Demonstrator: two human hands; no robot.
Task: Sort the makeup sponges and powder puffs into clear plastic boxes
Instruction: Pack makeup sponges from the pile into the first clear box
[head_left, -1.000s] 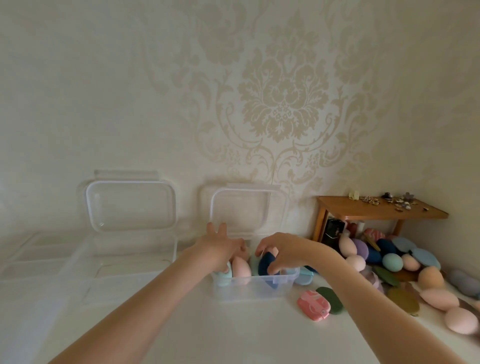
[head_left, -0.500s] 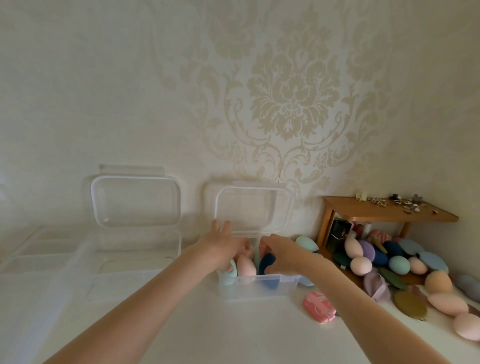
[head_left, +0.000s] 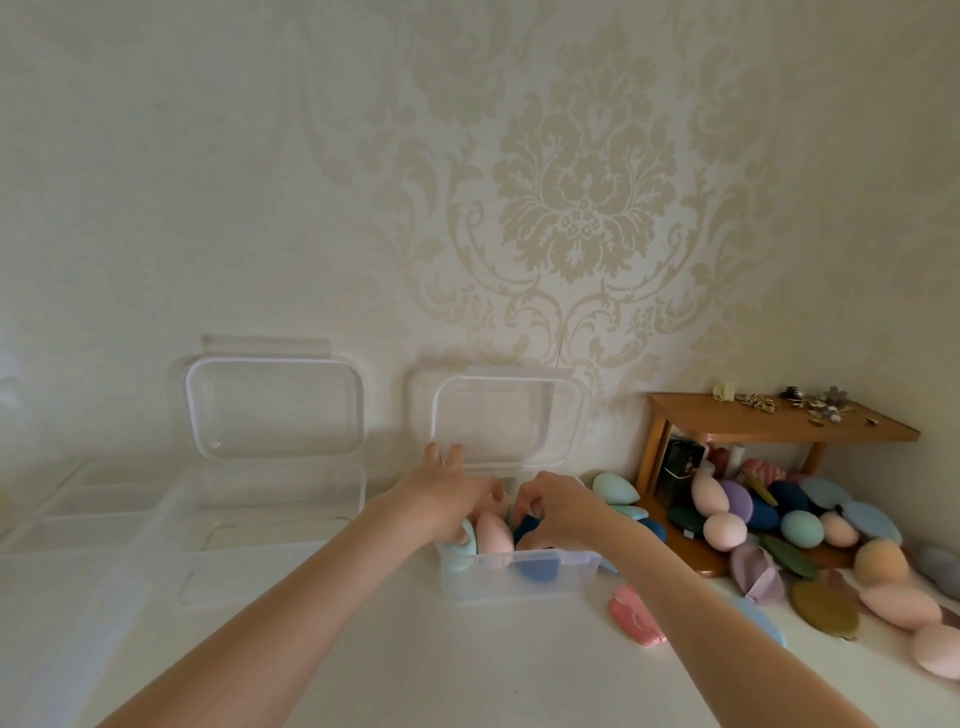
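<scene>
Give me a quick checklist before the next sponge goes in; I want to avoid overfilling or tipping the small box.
1. Small box lid open: ok, it stands up against the wall.
2. Room left in the box: cannot tell; both hands cover the inside, with the pink sponge, mint sponge and dark blue puff showing at the front.
3. Left hand free: cannot tell, its fingers reach into the box.
4. Right hand free: not ok, its fingers curl on the dark blue puff.
5. Big box ready: ok, lid open.
6. More items within reach: ok, the pile lies by the wooden shelf.
</scene>
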